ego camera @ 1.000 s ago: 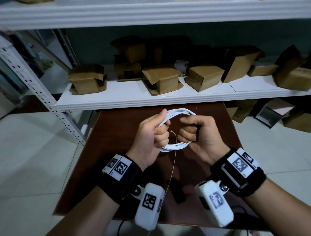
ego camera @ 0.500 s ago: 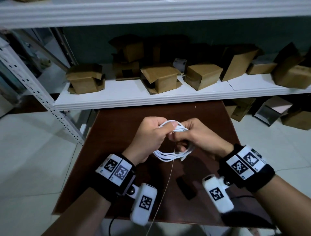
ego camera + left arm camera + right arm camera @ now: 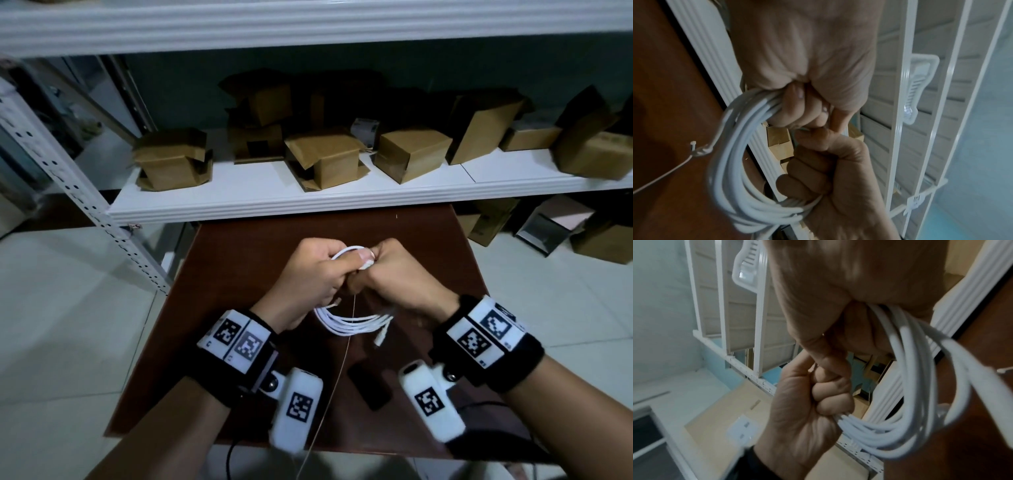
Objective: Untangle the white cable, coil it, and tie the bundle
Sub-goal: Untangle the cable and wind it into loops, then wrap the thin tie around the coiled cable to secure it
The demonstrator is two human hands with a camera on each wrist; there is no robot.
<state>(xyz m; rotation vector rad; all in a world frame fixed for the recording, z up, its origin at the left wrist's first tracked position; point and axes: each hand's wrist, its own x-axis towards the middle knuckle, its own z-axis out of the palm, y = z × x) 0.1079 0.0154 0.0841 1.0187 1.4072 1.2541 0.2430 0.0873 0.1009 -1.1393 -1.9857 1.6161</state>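
Observation:
The white cable (image 3: 349,323) is wound into a coil of several loops, held above the brown table (image 3: 239,308). My left hand (image 3: 308,277) grips the coil's far side, thumb on top. My right hand (image 3: 394,277) grips the same bundle right beside it, knuckles touching. The near part of the coil sags below the hands, and a cable plug (image 3: 380,339) dangles from it. A thin tie string (image 3: 346,356) hangs from between the hands. In the left wrist view the coil (image 3: 731,162) runs from the left hand (image 3: 807,56) to the right hand (image 3: 838,178). The right wrist view shows the coil (image 3: 920,386) in both fists.
A white shelf (image 3: 308,202) with several cardboard boxes (image 3: 325,161) runs just beyond the table's far edge. A small black object (image 3: 370,387) lies on the table near me. More boxes (image 3: 603,240) sit on the tiled floor at the right.
My hands have come together and dropped lower over the table. The coil, a round loop held between them a second ago, is now pinched narrow and hangs toward me.

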